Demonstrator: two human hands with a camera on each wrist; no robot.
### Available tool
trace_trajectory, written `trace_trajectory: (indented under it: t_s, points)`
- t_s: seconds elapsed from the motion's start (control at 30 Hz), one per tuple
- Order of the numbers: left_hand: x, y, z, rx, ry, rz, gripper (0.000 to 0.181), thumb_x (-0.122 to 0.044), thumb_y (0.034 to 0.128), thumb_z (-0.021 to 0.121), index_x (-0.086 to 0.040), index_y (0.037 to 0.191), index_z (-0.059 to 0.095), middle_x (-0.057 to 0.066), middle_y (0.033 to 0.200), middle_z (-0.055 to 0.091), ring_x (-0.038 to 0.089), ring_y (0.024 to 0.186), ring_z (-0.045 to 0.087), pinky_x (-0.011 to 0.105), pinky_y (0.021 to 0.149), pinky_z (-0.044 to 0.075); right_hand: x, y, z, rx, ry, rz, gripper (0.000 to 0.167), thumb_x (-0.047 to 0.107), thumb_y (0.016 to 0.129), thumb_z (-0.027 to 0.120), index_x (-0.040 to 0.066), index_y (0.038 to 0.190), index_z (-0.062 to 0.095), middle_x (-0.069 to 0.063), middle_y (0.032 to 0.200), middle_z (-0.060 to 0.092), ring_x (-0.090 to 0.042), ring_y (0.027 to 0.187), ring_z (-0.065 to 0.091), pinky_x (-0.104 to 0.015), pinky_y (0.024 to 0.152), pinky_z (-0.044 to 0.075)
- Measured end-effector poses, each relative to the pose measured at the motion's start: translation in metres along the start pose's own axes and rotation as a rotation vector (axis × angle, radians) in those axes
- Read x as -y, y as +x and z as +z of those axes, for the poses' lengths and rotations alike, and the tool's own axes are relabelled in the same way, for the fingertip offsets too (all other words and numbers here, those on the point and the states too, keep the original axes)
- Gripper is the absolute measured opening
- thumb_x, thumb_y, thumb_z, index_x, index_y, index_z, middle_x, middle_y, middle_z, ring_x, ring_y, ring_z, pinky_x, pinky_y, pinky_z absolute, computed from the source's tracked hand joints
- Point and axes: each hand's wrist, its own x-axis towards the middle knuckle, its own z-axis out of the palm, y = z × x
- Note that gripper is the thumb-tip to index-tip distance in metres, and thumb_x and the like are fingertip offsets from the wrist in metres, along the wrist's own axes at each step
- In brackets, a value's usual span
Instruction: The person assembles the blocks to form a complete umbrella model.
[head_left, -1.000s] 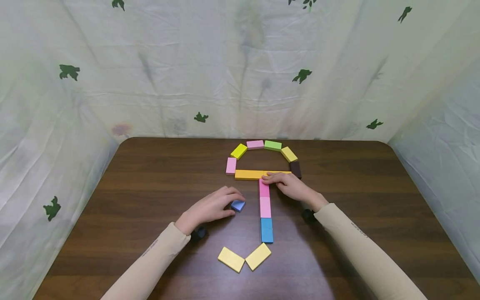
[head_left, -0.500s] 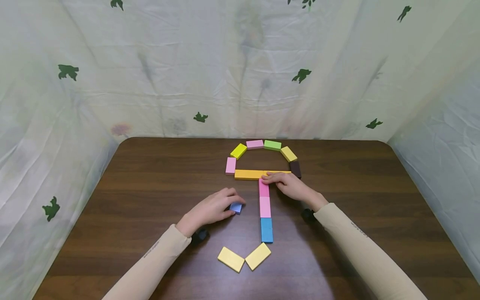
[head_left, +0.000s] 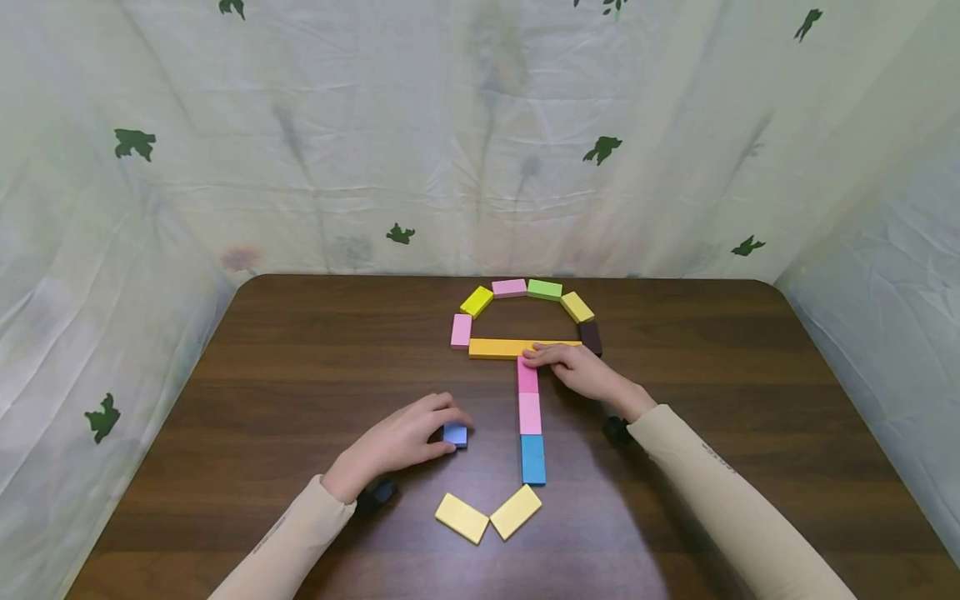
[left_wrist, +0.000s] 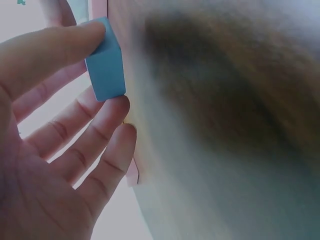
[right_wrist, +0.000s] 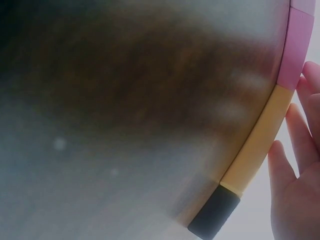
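My left hand [head_left: 401, 435] pinches a small blue block [head_left: 455, 435] between thumb and fingers, left of the column of blocks. In the left wrist view the thumb presses on one face of this blue block [left_wrist: 107, 65], and fingertips meet its other side. My right hand [head_left: 588, 372] rests with its fingertips where the orange row [head_left: 498, 349] meets the top deep-pink block [head_left: 528, 377]. Its fingers are fairly straight and grip nothing. Below that block come a light-pink block [head_left: 529, 413] and a larger blue block [head_left: 533, 459], all lying flat.
Above the orange row arch pink, yellow, green [head_left: 544, 289] and dark brown [head_left: 590, 338] blocks. Two pale yellow blocks [head_left: 462, 518] form a V near the column's foot. All lie on a brown wooden table [head_left: 712, 358], with a printed cloth [head_left: 337, 150] behind.
My left hand has moved left and toward me, taking the small blue block with it and turning it straighter. My right hand has stayed in place.
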Motion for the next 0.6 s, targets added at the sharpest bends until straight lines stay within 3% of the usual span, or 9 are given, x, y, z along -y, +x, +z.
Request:
trace_trajectory:
  t_s: [0.37, 0.6]
  points:
    - [-0.003, -0.028, -0.002, 0.058, -0.07, -0.048, 0.029, -0.02, 0.0854, 0.073, -0.016, 0.113, 0.066, -0.008, 0.102, 0.053, 0.01, 0.092, 0.051, 0.028, 0.082, 0.047, -0.001, 0.0, 0.001, 0.006, 0.01, 0.009, 0.041, -0.009, 0.092, 0.044, 0.005, 0.124, 0.065, -0.008, 0.129, 0.059, -0.024, 0.129, 0.045, -0.042, 0.105, 0.034]
    - [-0.007, -0.038, 0.0, 0.107, -0.125, -0.045, 0.027, -0.02, 0.0844, 0.074, -0.017, 0.11, 0.066, -0.01, 0.101, 0.053, 0.008, 0.09, 0.052, 0.027, 0.082, 0.046, -0.001, 0.0, 0.0, 0.002, 0.005, 0.0, 0.041, -0.01, 0.091, 0.044, 0.005, 0.124, 0.065, -0.008, 0.129, 0.059, -0.024, 0.129, 0.045, -0.043, 0.105, 0.034]
